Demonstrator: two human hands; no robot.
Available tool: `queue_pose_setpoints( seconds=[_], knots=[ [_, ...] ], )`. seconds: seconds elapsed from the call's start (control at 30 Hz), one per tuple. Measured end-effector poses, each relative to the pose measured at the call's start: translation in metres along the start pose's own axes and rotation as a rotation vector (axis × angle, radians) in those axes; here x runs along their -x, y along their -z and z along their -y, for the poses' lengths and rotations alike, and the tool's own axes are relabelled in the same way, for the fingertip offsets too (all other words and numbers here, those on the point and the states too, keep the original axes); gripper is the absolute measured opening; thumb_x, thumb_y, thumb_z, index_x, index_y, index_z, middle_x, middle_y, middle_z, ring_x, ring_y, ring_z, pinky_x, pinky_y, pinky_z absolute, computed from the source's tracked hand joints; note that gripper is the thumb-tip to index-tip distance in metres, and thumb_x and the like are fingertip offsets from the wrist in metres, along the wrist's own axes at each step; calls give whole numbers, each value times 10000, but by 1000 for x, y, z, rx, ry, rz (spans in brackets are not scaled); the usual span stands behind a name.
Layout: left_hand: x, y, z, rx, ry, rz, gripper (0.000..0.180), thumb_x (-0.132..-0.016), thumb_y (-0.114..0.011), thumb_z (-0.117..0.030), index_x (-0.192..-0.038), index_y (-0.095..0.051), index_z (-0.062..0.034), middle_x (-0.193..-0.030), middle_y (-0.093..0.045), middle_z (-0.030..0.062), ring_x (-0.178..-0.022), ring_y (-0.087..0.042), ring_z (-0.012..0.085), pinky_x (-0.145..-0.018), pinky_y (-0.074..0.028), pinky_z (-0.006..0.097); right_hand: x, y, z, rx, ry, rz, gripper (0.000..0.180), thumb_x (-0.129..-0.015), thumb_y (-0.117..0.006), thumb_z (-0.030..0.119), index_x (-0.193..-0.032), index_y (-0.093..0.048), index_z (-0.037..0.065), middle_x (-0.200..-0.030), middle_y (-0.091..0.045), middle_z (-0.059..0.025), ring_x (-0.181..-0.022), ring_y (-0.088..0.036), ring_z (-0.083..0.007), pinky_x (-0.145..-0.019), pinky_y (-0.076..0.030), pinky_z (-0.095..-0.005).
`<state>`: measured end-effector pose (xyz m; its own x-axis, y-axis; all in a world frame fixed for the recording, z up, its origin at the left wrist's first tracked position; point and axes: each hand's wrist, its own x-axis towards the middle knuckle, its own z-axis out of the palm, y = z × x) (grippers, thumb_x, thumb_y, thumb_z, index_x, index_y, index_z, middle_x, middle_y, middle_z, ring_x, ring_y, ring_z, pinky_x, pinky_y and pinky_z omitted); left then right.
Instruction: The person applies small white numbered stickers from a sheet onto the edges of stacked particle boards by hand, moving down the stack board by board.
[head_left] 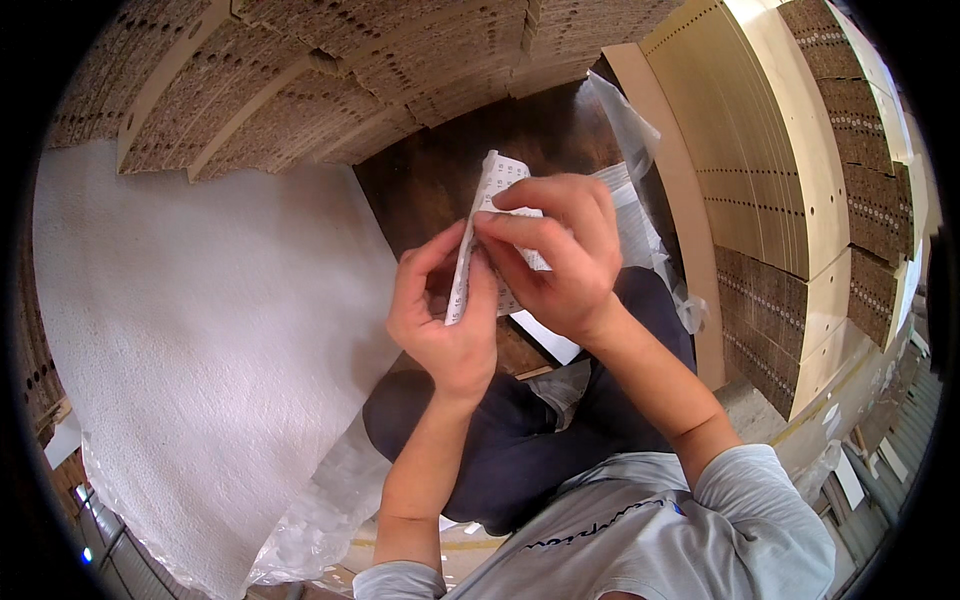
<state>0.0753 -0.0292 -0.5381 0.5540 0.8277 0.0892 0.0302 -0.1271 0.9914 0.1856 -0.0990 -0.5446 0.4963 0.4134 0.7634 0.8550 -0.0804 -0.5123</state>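
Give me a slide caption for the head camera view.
Left hand and right hand grip a printed white sheet among stacked boards.

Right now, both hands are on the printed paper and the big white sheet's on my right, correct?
No: the head view shows the big white sheet on your left. Your left hand and right hand are on the printed paper.

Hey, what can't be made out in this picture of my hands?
Head view:
Printed sheet: part of its face, behind your right hand.
White piece below: partly behind your right hand.
Stacked boards above: cut off by the upper edge.
Grey shirt: cut off by the lower edge.
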Motion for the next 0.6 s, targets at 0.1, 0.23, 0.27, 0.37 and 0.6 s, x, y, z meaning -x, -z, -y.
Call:
queue_pose_setpoints(
  seconds=[0.1, 0.23, 0.27, 0.37, 0.6],
  knots=[
    [0, 0, -2, 3, 35, 13, 256, -873, -728, 34, -1125, -702, -6, -965, -660, 35, -853, -651, 105, -749, -518, 235, -2, 1, -1, -39, -28, -6, 324, -631, -799, 66, -945, -735, 110, -958, -682, -28, -848, -617, -236, -713, -486, -345],
    [1, 1, -3, 13, 66, 24, 250, -870, -732, 28, -1116, -698, -2, -964, -660, 35, -850, -651, 109, -751, -519, 235, -5, 5, -7, 67, 73, -11, 322, -626, -780, 103, -944, -732, 99, -965, -683, -29, -831, -615, -231, -688, -478, -341],
    [1, 1, -3, 18, 59, 22, 250, -869, -733, 26, -1115, -697, -2, -965, -661, 36, -849, -652, 111, -752, -520, 235, -5, 8, -8, 86, 113, 21, 316, -623, -765, 121, -937, -733, 96, -968, -682, -28, -828, -616, -227, -682, -473, -338],
    [3, 1, 0, 29, 48, 20, 253, -856, -737, 32, -1105, -700, 1, -954, -665, 45, -839, -654, 116, -749, -522, 239, -10, 15, -15, 131, 235, 86, 300, -619, -716, 168, -908, -733, 88, -972, -679, -27, -820, -622, -215, -665, -458, -329],
    [-1, 0, 0, -114, -73, 29, 265, -803, -743, 64, -1058, -720, -4, -894, -673, 71, -780, -653, 130, -683, -509, 242, -29, 23, -26, 130, 385, 205, 250, -630, -677, 180, -849, -707, 61, -967, -667, -44, -822, -631, -194, -635, -442, -314]
  ],
)
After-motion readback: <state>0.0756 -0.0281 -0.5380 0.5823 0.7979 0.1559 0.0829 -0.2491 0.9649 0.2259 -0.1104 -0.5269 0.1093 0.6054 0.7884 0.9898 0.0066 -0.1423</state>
